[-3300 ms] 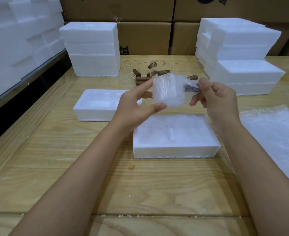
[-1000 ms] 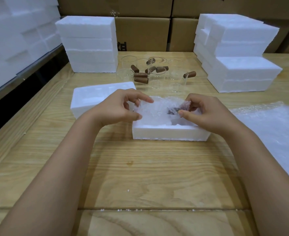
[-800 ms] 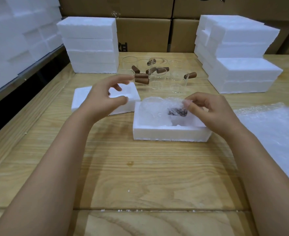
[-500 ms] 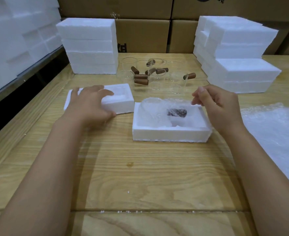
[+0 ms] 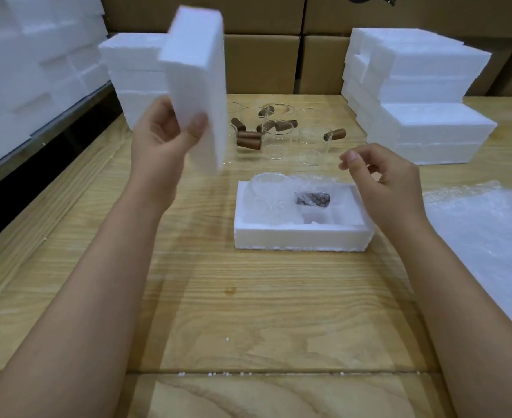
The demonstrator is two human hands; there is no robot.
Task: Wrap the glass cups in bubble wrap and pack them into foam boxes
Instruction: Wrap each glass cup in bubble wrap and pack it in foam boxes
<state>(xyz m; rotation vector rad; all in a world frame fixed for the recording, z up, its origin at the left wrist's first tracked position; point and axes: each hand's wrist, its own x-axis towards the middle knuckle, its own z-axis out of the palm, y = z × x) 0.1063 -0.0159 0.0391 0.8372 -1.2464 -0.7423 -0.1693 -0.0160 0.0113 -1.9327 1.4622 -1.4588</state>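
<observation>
L hand [image 5: 161, 140] up, grip on foam lid [image 5: 194, 70]; R hand [image 5: 384, 179] lower, fingers loosely curled, empty; both forearms outstretched.

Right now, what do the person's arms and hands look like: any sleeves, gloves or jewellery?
Both are bare. The left hand and right hand wear no gloves, and no rings show on the visible fingers. The left forearm and right forearm run uncovered to the frame's edge: no sleeve, watch or bracelet in view. No markings show.

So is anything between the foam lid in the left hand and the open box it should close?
Only the right hand, hovering over the foam box's right end. The wrapped cup puffs slightly above the rim; otherwise the foam lid has open air.
</observation>
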